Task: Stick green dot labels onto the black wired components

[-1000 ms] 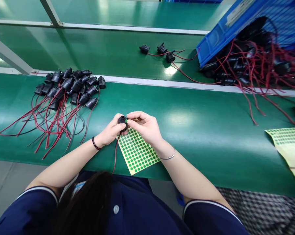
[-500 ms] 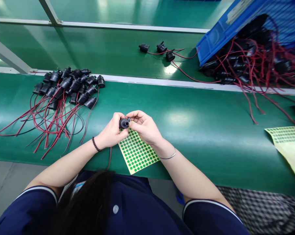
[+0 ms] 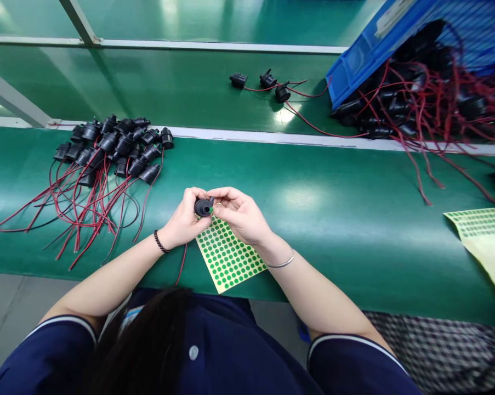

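A stepped, round black housing sits in the grasp of the left hand, its open narrow end tilted toward the near side. The fingertips of the right hand close on its right side, where a small green dot shows. A thin red wire emerges below the left hand, running nearward. Askew beneath lies a pale yellow sheet with rows of green dots, its far part hidden.

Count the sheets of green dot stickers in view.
2: one sheet lies partly covered by the right hand; another sheet is at the far right. More could be hidden underneath.
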Motion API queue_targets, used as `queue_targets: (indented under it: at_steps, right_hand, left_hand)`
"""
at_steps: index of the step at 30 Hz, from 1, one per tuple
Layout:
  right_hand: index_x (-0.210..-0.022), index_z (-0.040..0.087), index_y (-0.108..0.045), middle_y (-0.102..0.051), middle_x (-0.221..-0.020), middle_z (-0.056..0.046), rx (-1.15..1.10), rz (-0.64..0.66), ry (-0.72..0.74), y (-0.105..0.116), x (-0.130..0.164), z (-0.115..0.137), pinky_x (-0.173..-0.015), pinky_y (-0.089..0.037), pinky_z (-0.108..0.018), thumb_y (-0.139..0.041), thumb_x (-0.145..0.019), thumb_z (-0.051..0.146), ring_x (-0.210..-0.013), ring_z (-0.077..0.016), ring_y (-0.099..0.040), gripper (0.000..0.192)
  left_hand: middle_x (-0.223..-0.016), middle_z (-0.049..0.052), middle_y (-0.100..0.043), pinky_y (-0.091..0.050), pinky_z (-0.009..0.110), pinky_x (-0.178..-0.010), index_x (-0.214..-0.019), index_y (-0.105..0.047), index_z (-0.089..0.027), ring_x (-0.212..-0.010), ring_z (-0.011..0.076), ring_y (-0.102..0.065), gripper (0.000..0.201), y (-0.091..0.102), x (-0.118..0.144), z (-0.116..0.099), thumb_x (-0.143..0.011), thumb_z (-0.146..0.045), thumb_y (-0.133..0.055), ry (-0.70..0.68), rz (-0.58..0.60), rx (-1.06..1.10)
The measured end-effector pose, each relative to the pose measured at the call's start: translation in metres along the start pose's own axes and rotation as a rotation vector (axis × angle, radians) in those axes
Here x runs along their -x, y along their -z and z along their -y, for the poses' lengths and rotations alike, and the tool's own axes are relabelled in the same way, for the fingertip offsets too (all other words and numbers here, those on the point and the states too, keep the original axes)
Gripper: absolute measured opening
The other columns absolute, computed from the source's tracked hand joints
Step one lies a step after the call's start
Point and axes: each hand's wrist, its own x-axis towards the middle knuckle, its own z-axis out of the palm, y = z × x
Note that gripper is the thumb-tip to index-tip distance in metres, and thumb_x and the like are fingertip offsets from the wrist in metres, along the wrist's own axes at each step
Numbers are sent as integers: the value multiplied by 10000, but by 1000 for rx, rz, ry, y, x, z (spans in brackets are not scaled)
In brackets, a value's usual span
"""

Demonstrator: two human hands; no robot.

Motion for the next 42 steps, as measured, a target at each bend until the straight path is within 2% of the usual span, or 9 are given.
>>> queue_targets:
  at_steps: [8,17,23,26,31,35,42]
  right_hand:
    - [-915,232,-722,-675,-850,8,4,-28,9,0,0,-4,-809,-535,-318,-842,-673,225,-788,-122,-607,270]
    - [-912,224,-720,-700,-911,-6,-31,-56,-24,-2,-1,-3,-884,-522,-341,-845,-656,224,-837,-131,-623,285]
    - [-879,227,-723,-688,-841,12,-36,-47,-14,-2,0,-2,-807,-533,-311,-872,-627,212,-777,-117,-610,293]
    - [-906,226,-741,-706,-867,5,-34,-31,-35,-1,-1,1,-831,-538,-314,-870,-649,240,-802,-119,-630,288]
    - [-955,225,-744,-740,-943,-18,3,-23,-56,2,-3,3,-884,-546,-341,-855,-698,328,-874,-136,-667,298]
    - [-915,215,-728,-742,-904,-24,70,-65,-30,1,-4,1,-835,-567,-341,-870,-677,375,-833,-141,-672,321]
    - [-869,202,-704,-741,-820,-20,137,-85,-25,2,-6,-2,-698,-595,-324,-874,-664,416,-714,-139,-670,342]
  left_hand:
    - [-1048,40,-511,-481,345,-833,-1062,-393,-229,-951,176,-568,409,-1,2,3,-739,-96,-605,-72,-2,14]
    - [-1034,30,-509,-478,331,-814,-1056,-394,-229,-928,167,-565,409,-1,1,3,-736,-82,-602,-62,5,-2]
    - [-1038,30,-500,-464,336,-830,-1043,-388,-230,-946,170,-551,408,0,0,0,-720,-86,-592,-61,11,19]
    - [-977,10,-484,-439,311,-772,-1011,-398,-224,-865,149,-514,365,3,-2,-6,-725,-120,-599,78,37,100]
    - [-845,-36,-414,-365,266,-683,-940,-415,-215,-734,109,-407,290,7,-7,-15,-744,-214,-628,359,134,366]
    - [-806,-51,-391,-334,249,-644,-903,-409,-219,-694,94,-382,318,4,-6,-12,-712,-216,-662,465,154,555]
    - [-715,-67,-447,-330,258,-601,-910,-405,-231,-618,91,-436,328,0,-5,-16,-681,-192,-637,608,187,719]
